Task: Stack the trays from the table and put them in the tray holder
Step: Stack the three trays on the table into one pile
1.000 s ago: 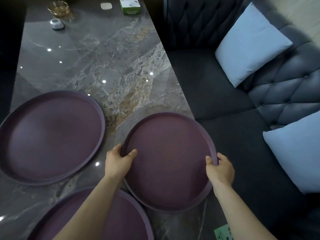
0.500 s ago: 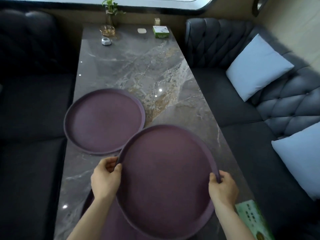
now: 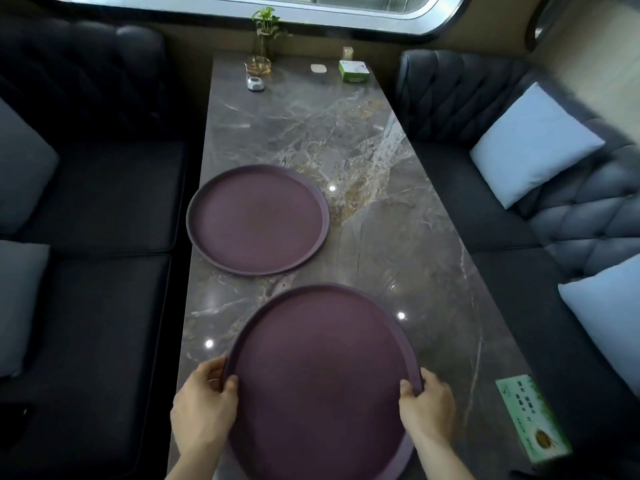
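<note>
Both hands, left hand (image 3: 202,403) and right hand (image 3: 427,401), are closed on the near purple tray (image 3: 320,379); keep it flat, then set it on the far tray (image 3: 258,218).

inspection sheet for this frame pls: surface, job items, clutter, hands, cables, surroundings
Surface: grey marble table, glossy, with light reflections.
Job's things: near purple tray gripped by both hands at the near end; whether a third tray lies under it cannot be told. Far purple tray lies flat, apart from it, by the table's left edge. Tray holder: nothing seen.
Clutter: at the window end, plant in glass vase, glass dish, small white device, white pad, green box. Green card at the near right edge.
Hands: left hand on the left rim, right hand on the right rim.
Cables: nothing seen.
Surroundings: dark sofas both sides, pale cushions, window.
</note>
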Demonstrator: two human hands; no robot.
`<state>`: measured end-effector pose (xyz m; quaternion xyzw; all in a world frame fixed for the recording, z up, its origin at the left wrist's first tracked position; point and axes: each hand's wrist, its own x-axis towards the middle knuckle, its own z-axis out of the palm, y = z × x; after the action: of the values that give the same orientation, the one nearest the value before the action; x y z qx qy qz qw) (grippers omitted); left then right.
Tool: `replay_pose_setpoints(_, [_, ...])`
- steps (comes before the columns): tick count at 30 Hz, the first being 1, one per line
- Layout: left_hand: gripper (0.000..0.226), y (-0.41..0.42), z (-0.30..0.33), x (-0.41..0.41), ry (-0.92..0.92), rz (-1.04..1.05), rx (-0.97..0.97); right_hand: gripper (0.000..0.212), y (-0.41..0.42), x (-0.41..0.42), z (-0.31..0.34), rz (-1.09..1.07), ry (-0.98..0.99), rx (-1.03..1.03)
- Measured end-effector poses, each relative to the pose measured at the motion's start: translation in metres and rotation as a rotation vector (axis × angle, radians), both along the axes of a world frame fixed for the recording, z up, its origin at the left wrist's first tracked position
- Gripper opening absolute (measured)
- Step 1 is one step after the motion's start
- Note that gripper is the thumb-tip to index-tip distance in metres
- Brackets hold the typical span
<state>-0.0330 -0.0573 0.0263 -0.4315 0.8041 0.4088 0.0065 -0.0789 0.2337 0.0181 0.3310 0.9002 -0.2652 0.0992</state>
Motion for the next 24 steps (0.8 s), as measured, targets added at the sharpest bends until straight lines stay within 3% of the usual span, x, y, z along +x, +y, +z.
replay_pose_setpoints(9, [0.045,0.008,-0.001,0.008,-0.084,-0.149,-0.182,0.051,-0.001,0.003,0.0,0.045,-0.076,-0.008])
replay_pose_setpoints(21, [0.037,-0.002,-0.009,0.003,-0.111,-0.069,-0.179,0.028,0.006,-0.003,0.006,0.054,-0.041,0.038])
replay_pose_setpoints(24, [0.034,-0.004,-0.014,0.001,-0.111,-0.035,-0.169,0.031,0.006,-0.004,0.005,0.075,-0.049,0.073])
